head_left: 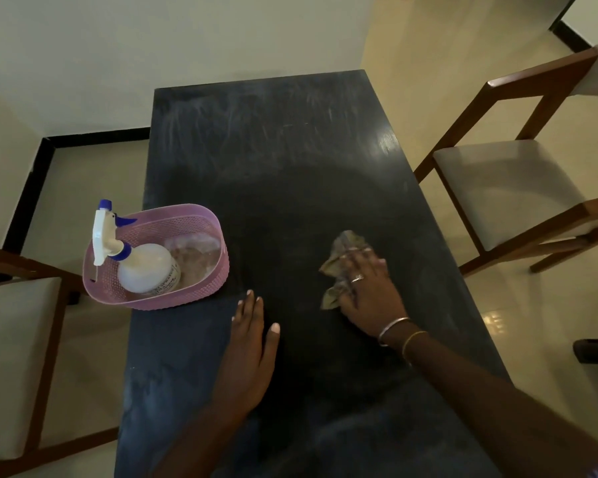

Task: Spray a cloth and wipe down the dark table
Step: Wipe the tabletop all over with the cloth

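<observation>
— Head view, item one?
— Right hand [366, 288] is pressing a crumpled cloth [340, 260] onto the dark counter [273, 150].
— Others?
— Left hand [249, 343] is lying flat, holding nothing; spray bottle [142, 263] is sitting in the pink basket [201, 219].

Cream floor [446, 98]; wooden chairs [504, 188] (padded)

Right hand [363, 288]: silver ring, silver bangle, thin gold bangle at wrist. Left hand [249, 343]: pale nails, bare wrist.
</observation>
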